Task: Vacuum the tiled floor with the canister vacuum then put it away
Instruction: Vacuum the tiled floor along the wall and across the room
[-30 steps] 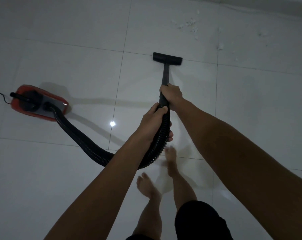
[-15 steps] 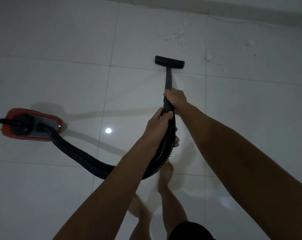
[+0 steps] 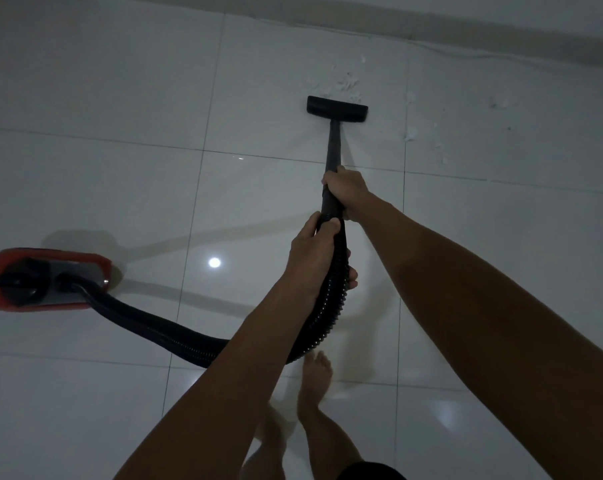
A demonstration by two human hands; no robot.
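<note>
Both grips (left (image 3: pixel 315 258), right (image 3: pixel 345 190)) clench wand (image 3: pixel 333 147).

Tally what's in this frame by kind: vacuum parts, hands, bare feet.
Vacuum parts: 4: red canister, ribbed hose, wand, floor nozzle
Hands: 2: left hand, right hand
Bare feet: 2
Total: 8

A pale skirting strip (image 3: pixel 431 31) runs along the foot of the wall at the top of the view, and a thin light cable (image 3: pixel 466 54) lies just in front of it. A round bright reflection of a lamp (image 3: pixel 214 262) shines on the glossy surface at centre left. Two bare feet (image 3: pixel 315 379) and black shorts (image 3: pixel 369 472) show at the bottom.
</note>
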